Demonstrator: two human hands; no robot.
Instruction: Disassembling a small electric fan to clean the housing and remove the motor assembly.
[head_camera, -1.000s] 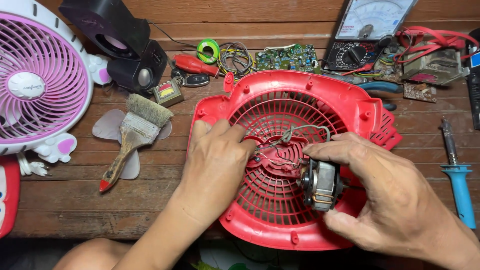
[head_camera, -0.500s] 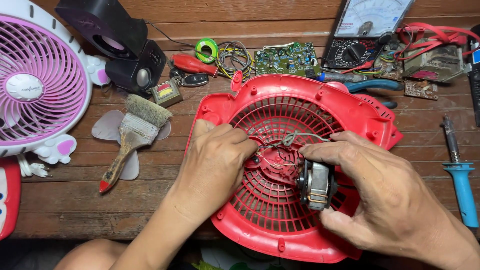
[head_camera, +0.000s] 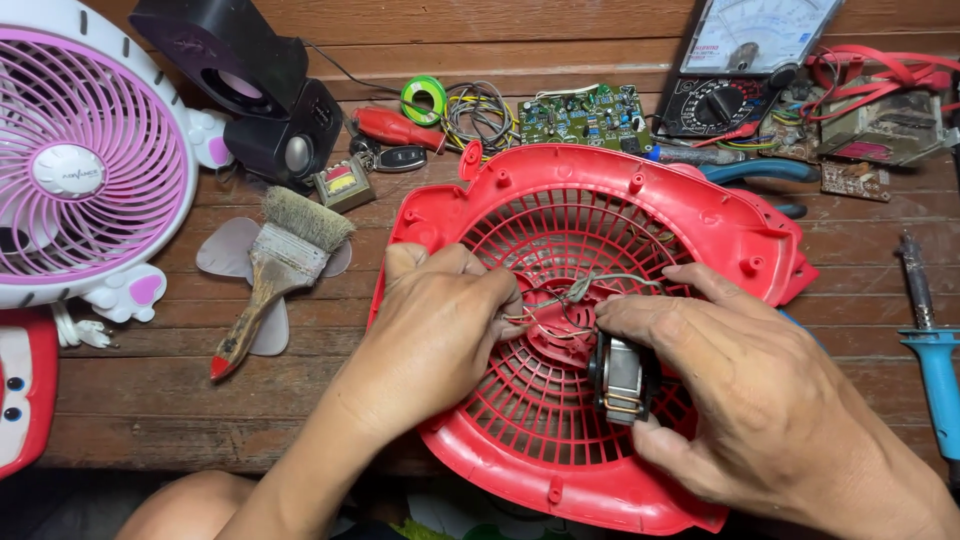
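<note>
Now both hands work over the red fan grille (head_camera: 560, 470), left hand (head_camera: 440, 330) pinching wires (head_camera: 560, 300), right hand (head_camera: 740, 390) clasping the motor (head_camera: 622, 378)

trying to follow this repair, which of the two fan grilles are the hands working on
The red fan grille lying flat mid-bench, both hands on its hub wires; the pink-and-white fan sits untouched at far left.

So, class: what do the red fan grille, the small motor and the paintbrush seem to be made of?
Red fan grille: moulded plastic, glossy, thin ribs.
Small motor: metal, probably steel plates, grey sheen.
Paintbrush: wooden handle, worn red paint; pale bristles, fibre unclear.
</note>
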